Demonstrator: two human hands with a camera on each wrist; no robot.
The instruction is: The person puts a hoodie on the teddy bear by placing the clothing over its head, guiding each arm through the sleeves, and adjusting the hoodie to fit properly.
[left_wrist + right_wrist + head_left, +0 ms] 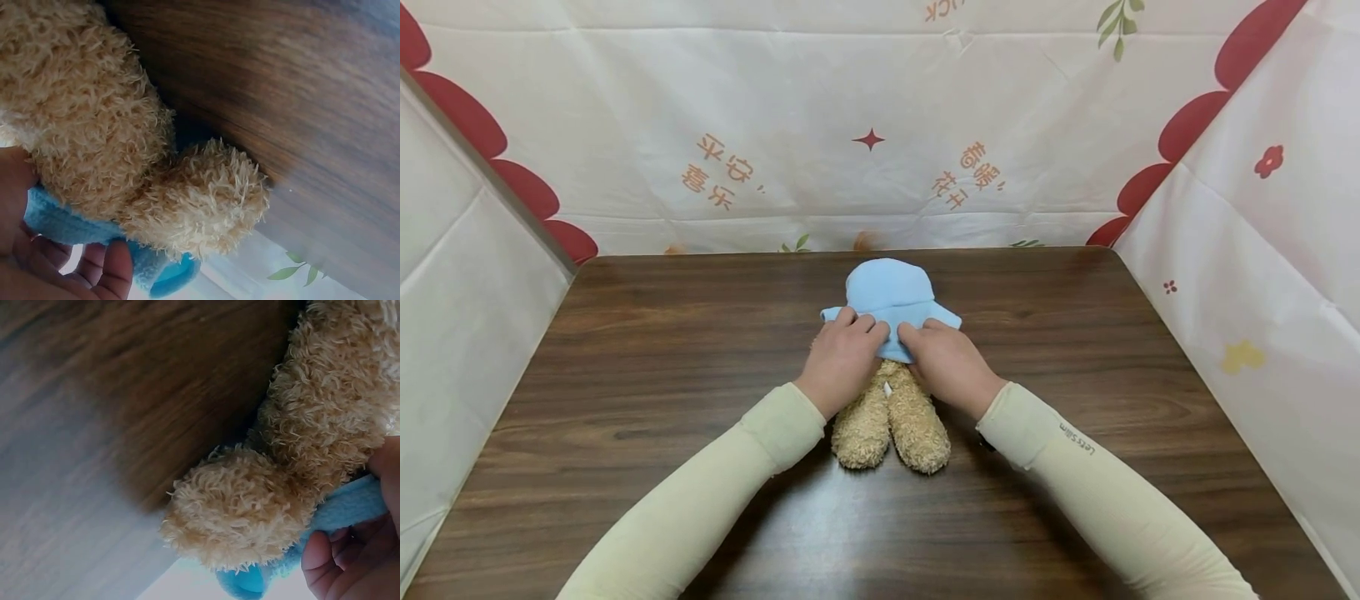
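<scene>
A tan, curly-furred plush toy (861, 433) lies on the table with both legs toward me. Over its upper part is a light-blue toy garment (889, 283) with a rounded, hood-like top and a flared piece at each side. My left hand (844, 360) grips the garment's lower edge, left of the middle. On the right of that edge, my right hand (951, 367) pinches the cloth too. Both wrist views show curled fingers at the blue cloth (75, 222), close beside the toy's fur (337, 394). The toy's head is hidden.
Under the toy is a dark wood-grain table (647, 375). Behind it hangs a white printed cloth (820, 100) with red scalloped trim, and similar white cloth walls (1262, 250) stand at both sides.
</scene>
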